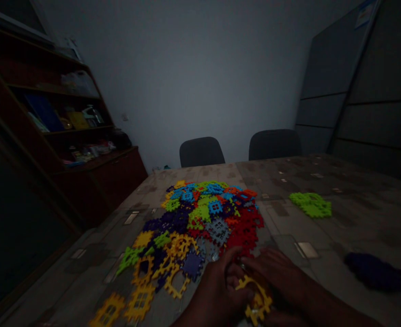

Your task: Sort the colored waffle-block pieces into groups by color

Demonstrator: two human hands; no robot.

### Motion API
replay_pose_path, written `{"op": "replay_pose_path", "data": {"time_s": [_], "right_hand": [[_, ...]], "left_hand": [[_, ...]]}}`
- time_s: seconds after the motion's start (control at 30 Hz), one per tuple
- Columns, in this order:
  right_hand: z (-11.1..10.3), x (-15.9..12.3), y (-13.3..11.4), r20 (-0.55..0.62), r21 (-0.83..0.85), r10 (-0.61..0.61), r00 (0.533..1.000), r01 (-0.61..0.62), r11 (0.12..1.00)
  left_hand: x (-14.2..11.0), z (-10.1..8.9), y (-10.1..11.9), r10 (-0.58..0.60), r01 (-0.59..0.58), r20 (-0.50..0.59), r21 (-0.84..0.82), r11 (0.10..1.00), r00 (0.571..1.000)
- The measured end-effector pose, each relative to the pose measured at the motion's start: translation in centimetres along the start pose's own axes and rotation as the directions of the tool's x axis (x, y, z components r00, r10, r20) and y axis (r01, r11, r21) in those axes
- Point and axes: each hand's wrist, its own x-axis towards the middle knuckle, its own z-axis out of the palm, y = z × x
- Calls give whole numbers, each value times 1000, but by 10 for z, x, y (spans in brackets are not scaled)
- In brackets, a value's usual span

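A big heap of flat interlocking plastic pieces (203, 218) in yellow, green, blue, purple and red lies on the patterned table (340, 181). Both my hands are at the table's near edge, close together. My left hand (217, 290) and my right hand (275, 274) are closed around yellow plastic pieces (255, 299) held between them. More loose yellow pieces (135, 304) lie just left of my left hand.
A small pile of green pieces (311, 204) lies to the right, and a dark purple pile (378, 272) nearer right. Two dark chairs (200, 152) stand at the far side. A wooden shelf unit (60, 122) fills the left; grey cabinets (357, 91) stand at right.
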Motion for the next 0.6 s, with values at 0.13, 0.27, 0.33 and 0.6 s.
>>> {"op": "replay_pose_path", "data": {"time_s": [0.13, 0.27, 0.33, 0.6], "right_hand": [[-3, -11, 12, -15, -41, 77, 997, -77, 996], [-13, -31, 50, -21, -82, 215, 976, -216, 973], [-17, -41, 69, -46, -75, 272, 961, -275, 958], [-11, -65, 103, -87, -71, 371, 925, -377, 923]], "left_hand": [[-2, -11, 4, 21, -21, -7, -15, 1000, 1000], [-2, -61, 35, 261, -186, -161, 372, 909, 952], [-1, -97, 53, 404, -167, -212, 673, 720, 890], [-7, -164, 55, 309, -63, -100, 877, 476, 946]]}}
